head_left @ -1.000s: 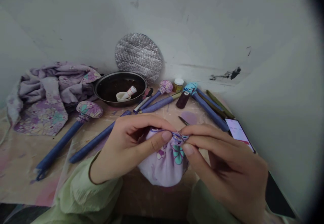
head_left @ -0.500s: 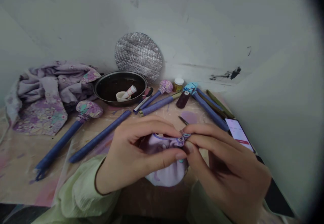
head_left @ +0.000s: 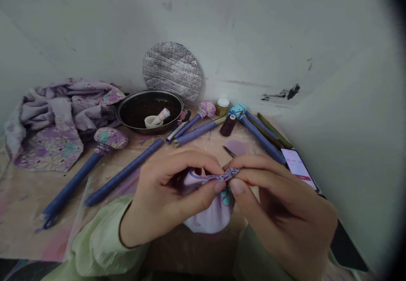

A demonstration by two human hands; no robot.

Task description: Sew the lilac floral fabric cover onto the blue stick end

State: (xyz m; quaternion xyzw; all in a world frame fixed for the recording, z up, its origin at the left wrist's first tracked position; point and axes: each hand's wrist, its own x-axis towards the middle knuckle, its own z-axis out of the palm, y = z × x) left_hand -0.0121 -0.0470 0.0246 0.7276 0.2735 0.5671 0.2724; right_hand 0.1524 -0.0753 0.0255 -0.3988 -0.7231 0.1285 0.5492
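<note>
A piece of lilac floral fabric (head_left: 207,219) hangs between my hands, its upper edge bunched into small folds. My left hand (head_left: 165,192) is closed on that edge, thumb in front and fingers behind. From the other side, my right hand (head_left: 285,205) pinches the gathered folds between thumb and fingertips. A thin dark line crosses the folds at the fingertips; whether it is a needle I cannot tell. Just beyond my right fingers lies a dark pointed tool tip (head_left: 228,150), the rest of it hidden by the hand.
Behind my hands are a dark thread spool (head_left: 228,125), a lidded jar (head_left: 222,107) and several blue-wrapped sticks, one with a floral padded head (head_left: 111,138). A black pan (head_left: 127,122) holds a small white cup. Crumpled fabric (head_left: 47,145) lies left, a phone (head_left: 298,169) right.
My left thumb has drawn back and up along the fabric edge. The pinched folds sit differently, and more of a teal flower shows below them. Both hands keep hold of the fabric.
</note>
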